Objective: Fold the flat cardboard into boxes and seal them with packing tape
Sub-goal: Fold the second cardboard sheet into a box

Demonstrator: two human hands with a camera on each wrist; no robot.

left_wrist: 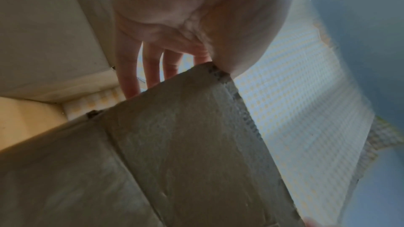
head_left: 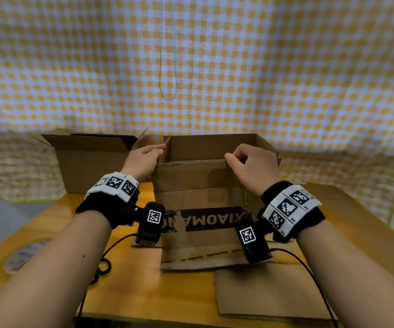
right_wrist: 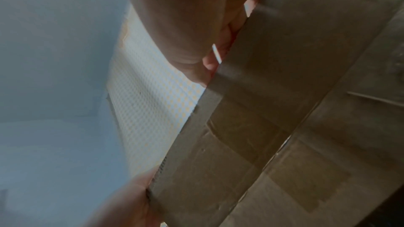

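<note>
Box flap (head_left: 191,176) stands upright, its long edge spanning both grips: left hand (head_left: 144,159) and right hand (head_left: 248,166) each pinch a top corner.
</note>
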